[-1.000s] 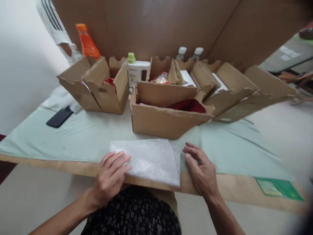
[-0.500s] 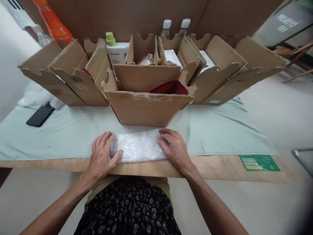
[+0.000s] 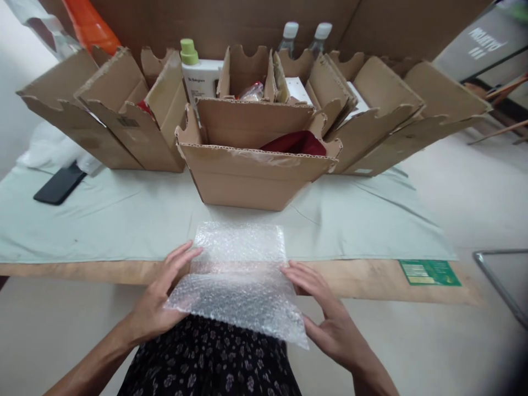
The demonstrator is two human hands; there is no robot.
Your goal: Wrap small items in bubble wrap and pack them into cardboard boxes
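A sheet of clear bubble wrap (image 3: 239, 275) lies half on the table's front edge, and its near half is lifted over my lap. My left hand (image 3: 159, 297) grips the sheet's left edge with its fingers stretched along it. At the right edge, my right hand (image 3: 325, 316) holds the wrap the same way. Just beyond the wrap stands an open cardboard box (image 3: 247, 176) with a dark red thing (image 3: 295, 144) inside.
More open cardboard boxes stand at the left (image 3: 119, 132) and right (image 3: 396, 126). Behind them are a white bottle with a green cap (image 3: 198, 77), an orange bottle (image 3: 88, 25) and two clear bottles (image 3: 289, 36). A black phone (image 3: 60, 184) lies on the pale green cloth (image 3: 103, 220); a green card (image 3: 429, 272) lies at the right.
The bubble wrap lay folded as a narrow strip under both hands; now it is opened out toward me, with its near half raised off the table edge. Both hands moved back.
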